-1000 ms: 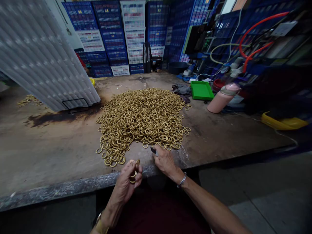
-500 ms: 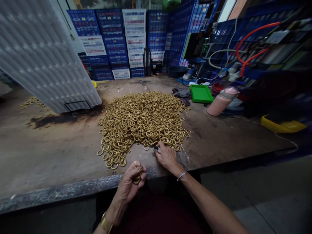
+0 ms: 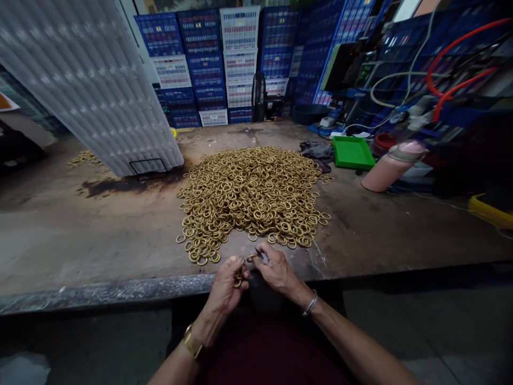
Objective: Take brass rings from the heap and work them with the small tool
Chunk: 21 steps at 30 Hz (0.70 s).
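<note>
A wide heap of brass-coloured rings (image 3: 256, 187) lies on the worktable just beyond my hands. My left hand (image 3: 226, 280), with a gold watch at the wrist, is closed around a few brass rings (image 3: 239, 277). My right hand (image 3: 278, 270), with a silver bangle, is closed on a small dark tool (image 3: 258, 253) whose kind I cannot make out. At the tool's tip, in the gap between my two hands, is a single ring (image 3: 251, 258). Both hands hover close together over the table's front edge. The fingers partly hide what they hold.
Tall corrugated white sheets (image 3: 116, 96) stand leaning at the left, by a black wire stand (image 3: 147, 168). Toward the right are a green tray (image 3: 352, 152), a pink bottle (image 3: 393, 167) and a dark cloth (image 3: 316, 151). Stacked crates (image 3: 200, 69) and a fan (image 3: 258, 96) stand behind.
My right hand has drawn back from the heap's edge toward my left hand, with a ring now at the tool's tip. My left hand still holds its rings. The view has shifted left.
</note>
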Tool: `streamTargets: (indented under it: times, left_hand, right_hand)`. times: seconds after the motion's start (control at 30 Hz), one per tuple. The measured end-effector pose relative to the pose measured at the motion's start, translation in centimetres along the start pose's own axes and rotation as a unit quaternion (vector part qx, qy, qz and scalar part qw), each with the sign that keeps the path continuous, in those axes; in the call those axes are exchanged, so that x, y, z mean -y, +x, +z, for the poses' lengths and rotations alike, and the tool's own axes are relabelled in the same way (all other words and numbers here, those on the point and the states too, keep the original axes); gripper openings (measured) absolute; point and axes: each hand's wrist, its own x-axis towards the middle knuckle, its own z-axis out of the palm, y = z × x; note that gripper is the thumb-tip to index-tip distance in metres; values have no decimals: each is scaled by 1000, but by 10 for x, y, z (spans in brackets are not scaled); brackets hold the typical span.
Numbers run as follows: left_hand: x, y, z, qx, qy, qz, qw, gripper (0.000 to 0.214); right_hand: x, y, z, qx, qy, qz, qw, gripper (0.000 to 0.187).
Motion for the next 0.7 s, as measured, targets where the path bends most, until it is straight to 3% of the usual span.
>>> streamTargets:
  times: [0.33, 0.57, 0.7]
  left_hand:
    - [3, -2, -4, 32, 50, 6, 998, 35]
    - [5, -2, -4, 27, 82, 49, 995, 36]
    - [5, -3, -3, 36, 120, 33, 992, 35]
  right_hand:
    - [6, 1, 4, 14, 34, 18, 999, 4]
    - [3, 2, 3, 74, 126, 69, 987, 13]
    - [-1, 5, 6, 63, 123, 88, 986, 16]
